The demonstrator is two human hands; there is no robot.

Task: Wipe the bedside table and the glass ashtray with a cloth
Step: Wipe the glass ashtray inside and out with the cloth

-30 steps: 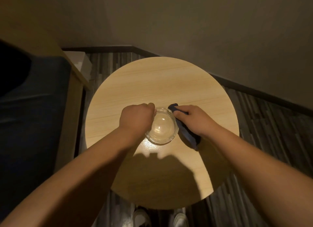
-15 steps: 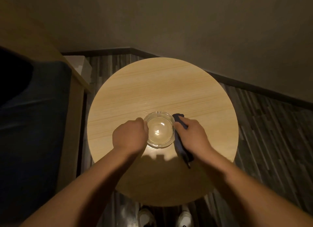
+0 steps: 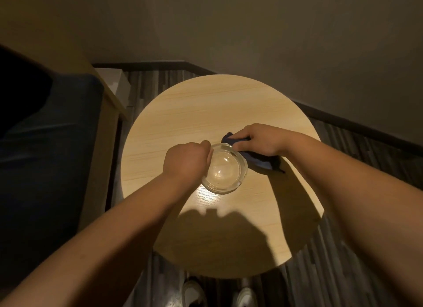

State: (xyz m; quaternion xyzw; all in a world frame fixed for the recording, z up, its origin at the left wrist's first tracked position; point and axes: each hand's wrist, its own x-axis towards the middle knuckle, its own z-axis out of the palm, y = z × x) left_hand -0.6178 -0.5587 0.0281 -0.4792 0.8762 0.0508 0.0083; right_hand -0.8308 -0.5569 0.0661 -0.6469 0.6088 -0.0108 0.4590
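Since half a second ago right hand (image 3: 263, 140) and cloth (image 3: 256, 156) shifted from ashtray's (image 3: 225, 169) right side to its far-right rim | left hand (image 3: 186, 161) clasps ashtray's left rim | right hand clutches cloth, touching rim | ashtray: clear glass, empty, mid-table (image 3: 206, 109) | shoes (image 3: 245, 295) at table's near edge
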